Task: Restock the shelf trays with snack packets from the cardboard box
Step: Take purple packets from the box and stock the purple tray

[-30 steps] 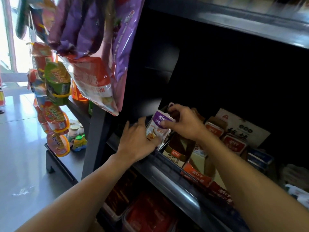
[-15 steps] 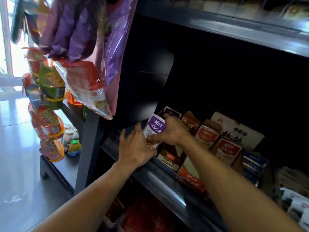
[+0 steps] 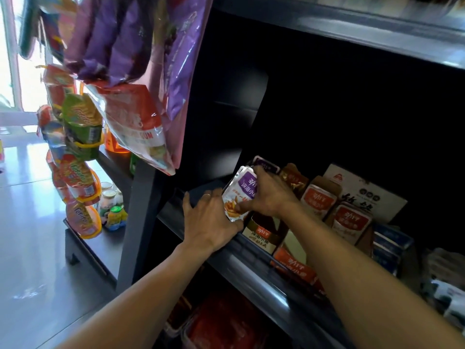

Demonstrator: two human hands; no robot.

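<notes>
We saw a glossy foil snack packet (image 3: 240,195) and shiny plastic hanging bags (image 3: 130,122). The shelf (image 3: 254,268) looked like smooth dark metal with a sheen, the display boxes (image 3: 261,235) like matt cardboard, and the floor (image 3: 32,248) was polished.

Right hand (image 3: 270,195) gripping purple snack packet (image 3: 241,191), left hand (image 3: 210,222) flat on black shelf edge (image 3: 251,263) beside it

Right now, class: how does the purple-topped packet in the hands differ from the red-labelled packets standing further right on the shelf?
The purple-topped packet has a purple label; the red-labelled packets have red ones. The purple-topped packet is pinched by the right hand at the shelf's left end; the red-labelled packets stand untouched in their display boxes. Both are small, pale pouches with similar printed branding.
</notes>
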